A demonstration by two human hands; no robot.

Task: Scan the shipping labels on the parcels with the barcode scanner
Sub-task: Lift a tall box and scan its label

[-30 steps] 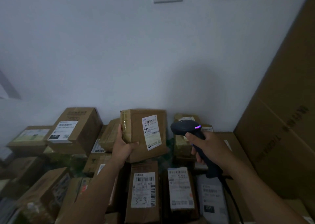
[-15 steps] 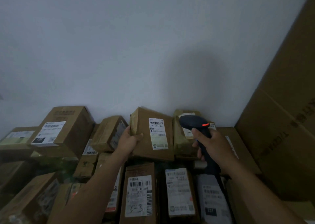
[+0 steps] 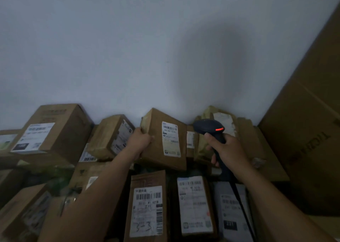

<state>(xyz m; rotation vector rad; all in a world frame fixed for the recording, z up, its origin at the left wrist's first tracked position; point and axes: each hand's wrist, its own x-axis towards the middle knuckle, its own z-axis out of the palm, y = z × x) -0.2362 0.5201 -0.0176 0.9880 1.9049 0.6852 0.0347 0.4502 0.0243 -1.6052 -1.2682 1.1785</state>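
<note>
A brown cardboard parcel (image 3: 156,146) leans against the white wall at the back of the pile, its white shipping label (image 3: 170,141) facing me. My left hand (image 3: 140,137) grips its left edge. My right hand (image 3: 227,149) holds the handle of a dark barcode scanner (image 3: 208,127), whose head shows an orange-red light. The scanner's head sits just right of the held parcel, and its cable runs down past my right forearm.
Many labelled parcels fill the pile: a large box (image 3: 53,131) at left, a smaller tilted one (image 3: 112,136), three labelled ones in front (image 3: 147,208) (image 3: 195,205) (image 3: 233,214). A tall cardboard sheet (image 3: 312,131) stands at right.
My left hand has carried the parcel back and down against the wall. The scanner has moved right with it, and its light has gone from purple to orange-red.
</note>
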